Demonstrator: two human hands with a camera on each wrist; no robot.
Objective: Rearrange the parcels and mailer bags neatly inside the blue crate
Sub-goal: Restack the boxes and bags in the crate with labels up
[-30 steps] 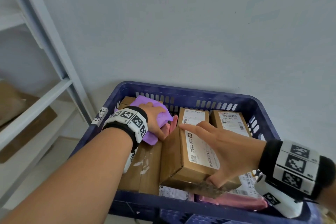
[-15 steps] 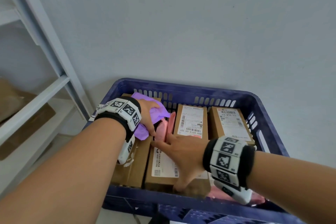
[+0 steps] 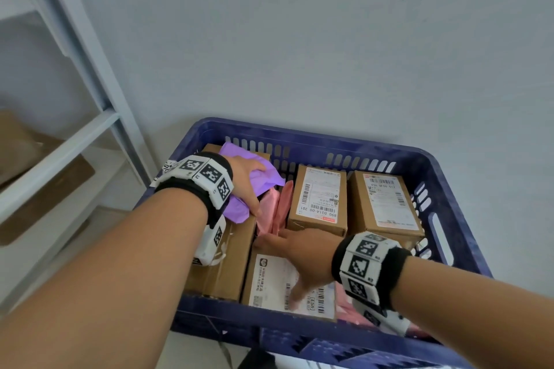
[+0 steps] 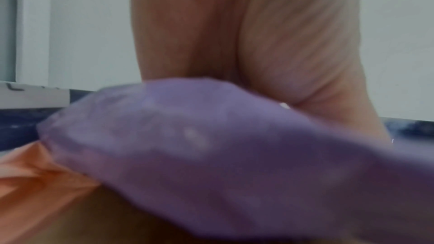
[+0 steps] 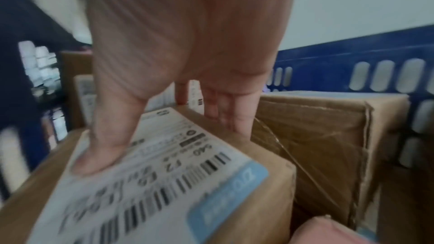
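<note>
Right hand point(image 3: 302, 257) shifted, blue crate point(image 3: 443, 189), wall point(image 3: 329, 39)

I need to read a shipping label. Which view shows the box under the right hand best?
Head view: the near cardboard box shows whole. Right wrist is closer, its label blurred. Left wrist misses it.

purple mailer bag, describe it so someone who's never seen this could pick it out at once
Start at the blue crate against the wall and go to its far left corner. The purple mailer bag lies there on top of a brown box, under the left hand. It is the only purple item; the soft bags beside it are pink and the rest are brown boxes.
</note>
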